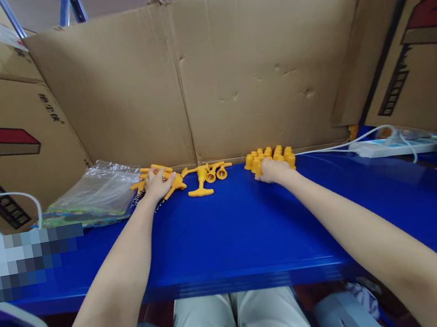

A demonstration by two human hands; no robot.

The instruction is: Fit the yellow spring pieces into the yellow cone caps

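My left hand (157, 186) lies over a pile of yellow plastic parts (177, 181), thumb and fingers apart; dark chains hang out near its wrist. At the back right, my right hand (273, 170) has its fingers curled down at the front of a cluster of small yellow cups (288, 158). Its fingertips are partly hidden, and it seems to grip a front cup. Between the hands lie a yellow T-shaped piece (201, 184), two small round yellow cups (221, 172) with shiny insides, and some thin yellow rods.
Clear plastic bags (93, 193) lie left of my left hand. A tall cardboard sheet (248, 69) closes off the back of the blue table (231, 239). On the right stands a white power strip (395, 146) with cables. A white device with a cable sits at far left, partly blurred.
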